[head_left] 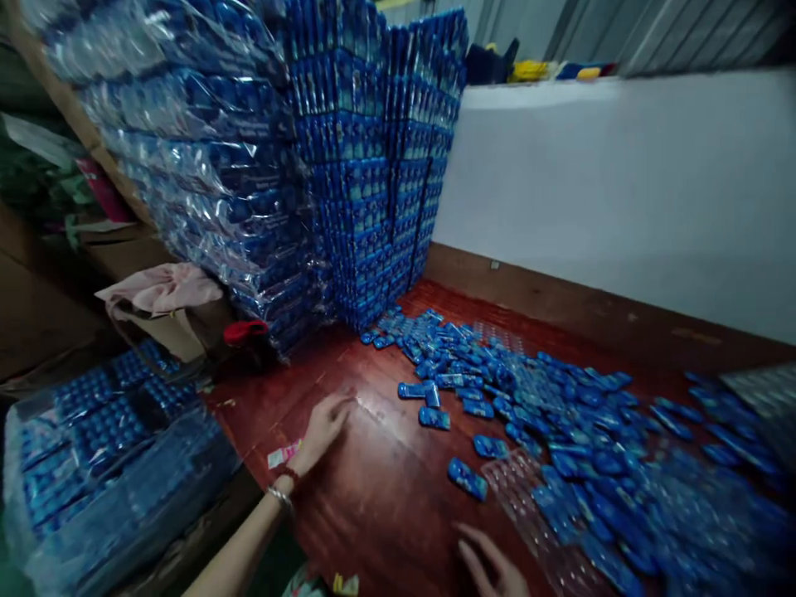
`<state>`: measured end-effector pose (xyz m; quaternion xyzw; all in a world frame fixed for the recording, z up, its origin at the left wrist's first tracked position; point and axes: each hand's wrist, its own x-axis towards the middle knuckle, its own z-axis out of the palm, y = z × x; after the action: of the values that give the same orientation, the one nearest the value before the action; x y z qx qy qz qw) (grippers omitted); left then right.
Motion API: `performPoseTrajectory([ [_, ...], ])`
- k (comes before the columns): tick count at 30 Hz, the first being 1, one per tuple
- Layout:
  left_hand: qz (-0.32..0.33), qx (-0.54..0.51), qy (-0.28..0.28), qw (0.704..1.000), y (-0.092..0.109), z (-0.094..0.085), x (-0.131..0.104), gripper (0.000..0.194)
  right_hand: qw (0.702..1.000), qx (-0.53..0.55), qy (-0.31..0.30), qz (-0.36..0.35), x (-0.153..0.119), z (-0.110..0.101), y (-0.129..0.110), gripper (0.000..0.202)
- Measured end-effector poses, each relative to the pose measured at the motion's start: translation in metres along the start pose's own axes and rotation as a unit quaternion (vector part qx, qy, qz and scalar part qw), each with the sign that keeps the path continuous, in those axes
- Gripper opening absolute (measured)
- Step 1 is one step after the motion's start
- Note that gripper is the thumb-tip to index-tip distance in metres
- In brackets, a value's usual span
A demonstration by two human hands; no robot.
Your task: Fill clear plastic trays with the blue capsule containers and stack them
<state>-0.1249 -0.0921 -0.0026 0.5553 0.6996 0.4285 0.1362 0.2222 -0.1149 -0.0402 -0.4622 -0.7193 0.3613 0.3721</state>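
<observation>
My left hand (327,424) is over the red-brown tabletop (373,489), near its left edge, thumb and fingers a little apart and nothing visible in them. A bracelet and a dark red band circle that wrist. At the bottom of the view, my right hand (491,565) has its fingers apart and is empty. Closest to it are a small blue pack (468,478) and a clear plastic tray (519,497) with moulded hollows. Many more small blue packs (460,365) lie in a loose heap across the right side of the table.
Tall stacks of blue packs (366,182) stand at the back, beside film-wrapped bundles (211,157). At left are a bag with pink cloth (165,290), a red object (245,332) and a lined box of blue packs (105,439). A white partition (597,191) closes the far side.
</observation>
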Motion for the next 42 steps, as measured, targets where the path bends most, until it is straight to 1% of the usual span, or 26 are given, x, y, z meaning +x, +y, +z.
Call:
performPoseTrajectory([
  [1,-0.022,0.018,0.017,0.999,-0.01,-0.006,0.006,0.029,0.999,-0.027,0.028,-0.007,0.012,-0.005,0.002,0.015],
  [2,-0.032,0.026,0.018,0.999,-0.018,-0.013,0.013,0.031,0.996,-0.061,0.061,-0.014,0.023,-0.012,0.001,0.016],
  [3,-0.033,0.026,0.006,0.999,-0.024,-0.018,0.019,0.033,0.989,-0.1,0.105,-0.017,0.031,-0.023,0.0,0.018],
  [5,-0.023,0.019,-0.035,0.999,-0.032,-0.023,0.027,0.038,0.965,-0.191,0.179,-0.01,0.04,-0.056,-0.003,0.025],
  [6,-0.014,0.014,-0.058,0.998,-0.034,-0.022,0.028,0.041,0.943,-0.242,0.228,-0.003,0.039,-0.077,-0.002,0.029],
  [8,0.007,0.005,-0.116,0.993,-0.038,-0.012,0.022,0.045,0.894,-0.323,0.307,0.037,0.026,-0.12,0.007,0.039],
  [10,0.012,-0.012,-0.185,0.983,-0.038,0.005,0.008,0.046,0.845,-0.384,0.357,0.108,0.002,-0.158,0.023,0.053],
  [11,0.016,-0.021,-0.213,0.977,-0.035,0.015,0.001,0.045,0.825,-0.401,0.368,0.15,-0.011,-0.172,0.034,0.061],
  [13,0.038,-0.038,-0.255,0.966,-0.02,0.037,-0.015,0.041,0.801,-0.421,0.362,0.223,-0.029,-0.189,0.053,0.072],
  [15,0.077,-0.057,-0.282,0.955,0.004,0.059,-0.026,0.038,0.797,-0.439,0.326,0.258,-0.03,-0.193,0.068,0.074],
  [17,0.124,-0.075,-0.305,0.941,0.034,0.078,-0.032,0.035,0.801,-0.47,0.278,0.247,-0.017,-0.189,0.076,0.063],
  [19,0.174,-0.089,-0.322,0.926,0.061,0.093,-0.033,0.033,0.808,-0.484,0.255,0.221,0.004,-0.186,0.079,0.048],
  [20,0.197,-0.092,-0.326,0.92,0.072,0.1,-0.033,0.031,0.812,-0.481,0.254,0.211,0.014,-0.185,0.079,0.042],
  [22,0.237,-0.082,-0.322,0.913,0.089,0.111,-0.034,0.03,0.818,-0.465,0.269,0.206,0.031,-0.187,0.081,0.037],
  [24,0.266,-0.054,-0.315,0.909,0.104,0.125,-0.034,0.029,0.82,-0.452,0.283,0.207,0.041,-0.19,0.084,0.039],
  [26,0.286,-0.03,-0.31,0.906,0.12,0.144,-0.033,0.031,0.826,-0.442,0.286,0.201,0.046,-0.19,0.088,0.041],
  [28,0.298,-0.005,-0.31,0.903,0.141,0.169,-0.028,0.041,0.833,-0.438,0.277,0.191,0.047,-0.186,0.09,0.043],
  [30,0.289,0.04,-0.31,0.905,0.164,0.196,-0.019,0.06,0.84,-0.436,0.258,0.194,0.047,-0.182,0.091,0.048],
  [32,0.252,0.087,-0.32,0.909,0.182,0.22,-0.006,0.07,0.84,-0.433,0.243,0.217,0.046,-0.182,0.09,0.054],
  [34,0.219,0.105,-0.332,0.912,0.194,0.238,0.004,0.073,0.835,-0.431,0.243,0.243,0.045,-0.191,0.089,0.055],
  [35,0.213,0.108,-0.334,0.912,0.196,0.244,0.008,0.073,0.831,-0.429,0.255,0.246,0.044,-0.197,0.089,0.053],
  [36,0.213,0.106,-0.331,0.913,0.197,0.247,0.011,0.073,0.829,-0.425,0.278,0.234,0.042,-0.204,0.087,0.051],
  [37,0.216,0.094,-0.322,0.917,0.197,0.249,0.011,0.073,0.829,-0.418,0.307,0.208,0.041,-0.21,0.086,0.049],
  [39,0.22,0.017,-0.312,0.924,0.194,0.247,0.009,0.068,0.833,-0.4,0.356,0.14,0.039,-0.217,0.083,0.044],
  [40,0.218,-0.035,-0.312,0.924,0.192,0.242,0.006,0.066,0.838,-0.39,0.364,0.111,0.039,-0.217,0.081,0.041],
  [42,0.21,-0.124,-0.316,0.917,0.187,0.229,-0.003,0.06,0.859,-0.377,0.337,0.079,0.043,-0.209,0.08,0.038],
])
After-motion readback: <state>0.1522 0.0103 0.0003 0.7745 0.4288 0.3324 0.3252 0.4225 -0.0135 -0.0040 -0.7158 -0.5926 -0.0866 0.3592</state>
